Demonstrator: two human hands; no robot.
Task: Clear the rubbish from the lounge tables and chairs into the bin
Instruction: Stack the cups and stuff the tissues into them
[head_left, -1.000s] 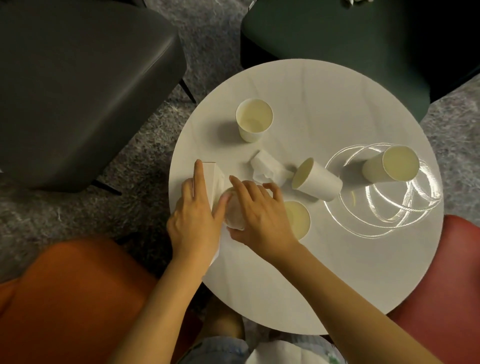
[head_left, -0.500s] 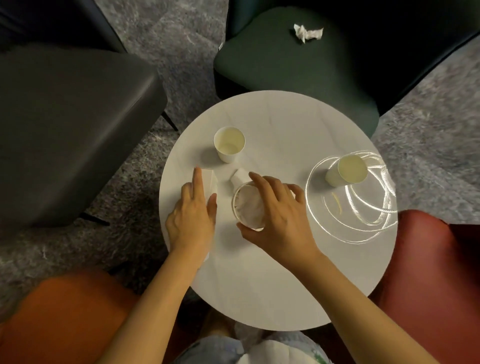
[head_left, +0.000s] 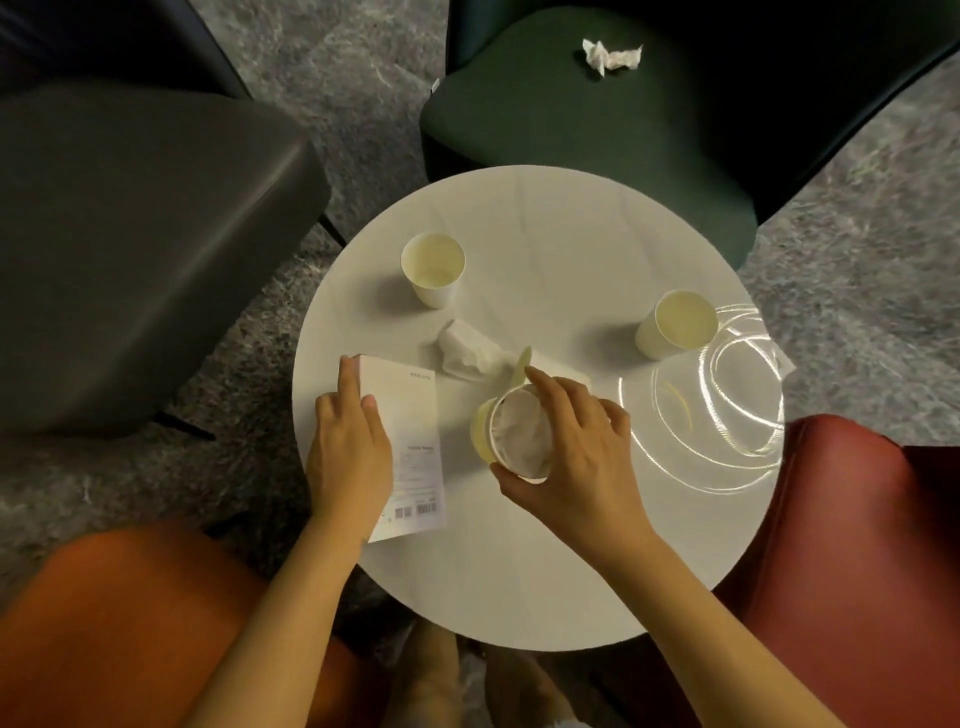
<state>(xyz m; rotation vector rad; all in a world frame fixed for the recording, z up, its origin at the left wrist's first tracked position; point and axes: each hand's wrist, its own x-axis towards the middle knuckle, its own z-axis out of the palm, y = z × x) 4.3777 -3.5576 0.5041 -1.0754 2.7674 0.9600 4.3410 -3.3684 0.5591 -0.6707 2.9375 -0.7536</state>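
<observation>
Head view: left hand (head_left: 348, 457) grips white box (head_left: 410, 415), long axis pointing away; right hand (head_left: 582, 457) pinches tissue-stuffed cup (head_left: 519, 436), mouth up.

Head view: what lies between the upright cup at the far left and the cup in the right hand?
A crumpled tissue lies between the upright cup and the tissue-stuffed cup gripped by the right hand; the head view shows it.

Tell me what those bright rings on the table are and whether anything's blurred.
Head view: the rings are glare on the white table; carpet at the edges is smeared; the left hand holding the white box and right hand gripping the tissue-stuffed cup are sharp.
</observation>
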